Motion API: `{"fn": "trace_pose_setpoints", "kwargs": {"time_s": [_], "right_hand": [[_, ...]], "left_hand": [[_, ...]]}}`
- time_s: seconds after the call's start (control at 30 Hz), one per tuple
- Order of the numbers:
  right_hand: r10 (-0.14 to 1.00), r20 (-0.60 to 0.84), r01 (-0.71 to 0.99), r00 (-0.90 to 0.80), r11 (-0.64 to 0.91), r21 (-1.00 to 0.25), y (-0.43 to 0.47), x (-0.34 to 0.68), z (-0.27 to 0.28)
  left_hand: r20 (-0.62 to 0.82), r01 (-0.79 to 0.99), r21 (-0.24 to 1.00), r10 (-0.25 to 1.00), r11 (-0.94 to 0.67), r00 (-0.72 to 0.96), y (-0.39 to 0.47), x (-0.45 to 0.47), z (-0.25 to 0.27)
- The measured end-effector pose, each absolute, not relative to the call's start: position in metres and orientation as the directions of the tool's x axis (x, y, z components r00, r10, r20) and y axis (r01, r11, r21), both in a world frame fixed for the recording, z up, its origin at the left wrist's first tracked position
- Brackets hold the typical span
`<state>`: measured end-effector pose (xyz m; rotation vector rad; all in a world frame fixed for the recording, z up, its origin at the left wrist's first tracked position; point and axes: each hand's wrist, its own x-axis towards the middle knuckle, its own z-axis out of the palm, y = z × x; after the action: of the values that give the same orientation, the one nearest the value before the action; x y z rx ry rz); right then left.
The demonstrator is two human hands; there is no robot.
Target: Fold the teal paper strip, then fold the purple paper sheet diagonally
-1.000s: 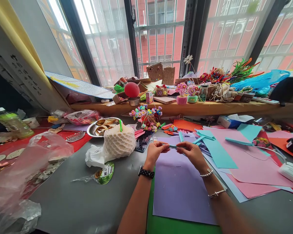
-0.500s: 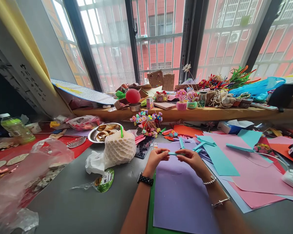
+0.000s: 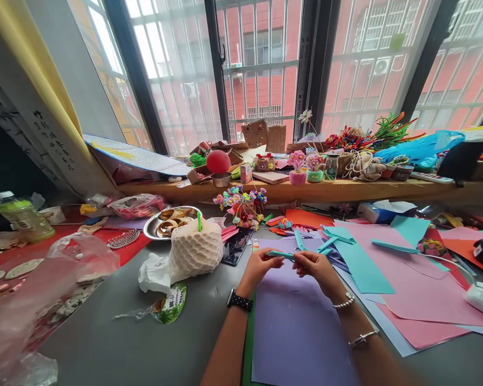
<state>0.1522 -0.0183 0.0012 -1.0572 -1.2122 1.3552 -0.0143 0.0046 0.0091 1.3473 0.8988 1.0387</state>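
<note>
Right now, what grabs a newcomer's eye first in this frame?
Centre frame, the left hand and right hand pinch a thin teal paper strip between them above a purple sheet. Left of them stands a coconut in white foam netting with a green straw. To the right lie overlapping pink and teal paper sheets, and the wooden sill behind is crowded with small craft flowers.

bright daylight; backlit by windows [image 3: 261, 59]; edges warped, blurred
</note>
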Motion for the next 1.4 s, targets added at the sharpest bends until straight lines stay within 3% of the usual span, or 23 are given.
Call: {"fn": "trace_pose_setpoints", "kwargs": {"time_s": [0.17,0.37,0.47,0.7,1.0,1.17,1.4], "right_hand": [[0.99,0.047,-0.004,-0.13,0.047,-0.999,-0.017,0.151,0.0],[0.977,0.192,0.172,-0.091,0.206,-0.963,-0.015,0.151,-0.004],[0.972,0.22,0.21,-0.085,0.234,-0.949,-0.016,0.151,-0.004],[0.973,0.223,0.192,-0.066,0.231,-0.954,-0.017,0.149,-0.005],[0.978,0.204,0.158,0.053,0.193,-0.968,-0.013,0.154,-0.008],[0.98,0.19,0.172,0.052,0.179,-0.969,-0.012,0.154,-0.009],[0.977,0.207,0.179,-0.042,0.211,-0.961,-0.014,0.152,-0.009]], "left_hand": [[0.051,-0.079,0.996,0.96,-0.03,0.276,0.004,-0.012,0.008],[0.058,-0.059,0.997,0.974,-0.046,0.219,0.005,-0.011,0.005],[0.087,-0.017,0.996,0.961,-0.085,0.262,0.005,-0.011,0.005],[0.152,0.146,0.969,0.946,-0.2,0.287,0.004,-0.01,0.004],[0.013,-0.008,1.0,0.973,-0.011,0.232,0.008,-0.015,0.005],[0.031,0.022,0.999,0.98,-0.036,0.195,0.009,-0.015,0.005],[0.088,0.093,0.989,0.957,-0.118,0.278,0.004,-0.015,0.008]]}}
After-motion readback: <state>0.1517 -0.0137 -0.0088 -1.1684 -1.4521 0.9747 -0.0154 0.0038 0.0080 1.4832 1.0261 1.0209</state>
